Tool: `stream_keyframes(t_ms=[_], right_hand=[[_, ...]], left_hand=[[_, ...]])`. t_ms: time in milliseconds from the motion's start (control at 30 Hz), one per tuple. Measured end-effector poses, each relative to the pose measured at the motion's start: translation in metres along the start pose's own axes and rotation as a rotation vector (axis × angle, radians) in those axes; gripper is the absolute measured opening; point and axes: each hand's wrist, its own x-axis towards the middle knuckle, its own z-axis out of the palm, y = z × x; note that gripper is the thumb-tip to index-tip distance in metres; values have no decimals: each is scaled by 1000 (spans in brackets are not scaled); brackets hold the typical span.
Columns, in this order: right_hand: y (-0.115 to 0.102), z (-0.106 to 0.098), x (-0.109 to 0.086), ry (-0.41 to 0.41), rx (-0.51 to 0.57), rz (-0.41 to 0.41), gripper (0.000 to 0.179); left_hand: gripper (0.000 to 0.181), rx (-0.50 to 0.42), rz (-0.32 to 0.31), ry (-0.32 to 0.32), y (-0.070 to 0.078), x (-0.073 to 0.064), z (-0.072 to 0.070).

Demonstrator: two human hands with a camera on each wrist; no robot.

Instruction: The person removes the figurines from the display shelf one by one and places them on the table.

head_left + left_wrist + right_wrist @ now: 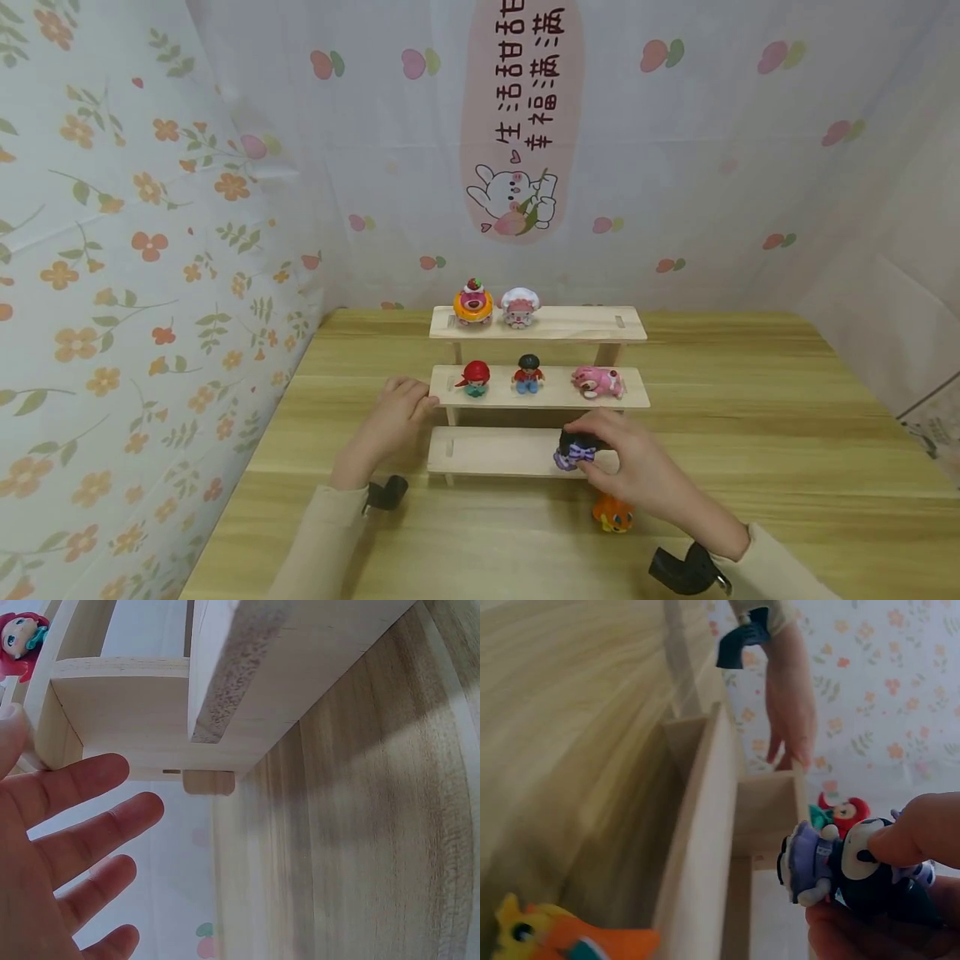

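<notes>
My right hand (637,462) pinches a black-and-purple figurine (814,866) with a white face and a purple dress, thumb across its head. In the head view the figurine overlaps the right part of the lowest shelf (487,450) of a three-step wooden stand. My left hand (393,421) is at the left end of the middle shelf (555,387), thumb and forefinger right at its corner, the other fingers straight and spread. Nearest to it stands a red-haired figurine (476,379). An orange-and-yellow toy (613,513) is on the table below my right hand.
A black-haired figurine (528,374) and a pink toy lying on its side (597,382) share the middle shelf. The top shelf (577,322) bears an orange-ringed bear figurine (473,303) and a white-capped pink one (519,308). Patterned cloth (390,125) hangs behind the wooden table (750,400).
</notes>
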Motion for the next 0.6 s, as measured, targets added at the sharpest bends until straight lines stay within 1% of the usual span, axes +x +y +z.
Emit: stream_keyframes(t_ms=[67, 133, 233, 433, 600], right_hand=[[-1, 4, -4, -28, 10, -8, 44], [-2, 8, -9, -57, 33, 8, 44], [-1, 13, -17, -87, 22, 32, 45], [3, 29, -31, -79, -93, -1, 45], [4, 40, -37, -98, -175, 17, 44]], left_hand=[[24, -1, -4, 3, 0, 0, 0], [25, -2, -2, 3, 0, 0, 1], [26, -13, 1, -3, 1, 0, 2], [23, -6, 19, 17, 0, -1, 4], [24, 1, 9, 12, -1, -1, 3]])
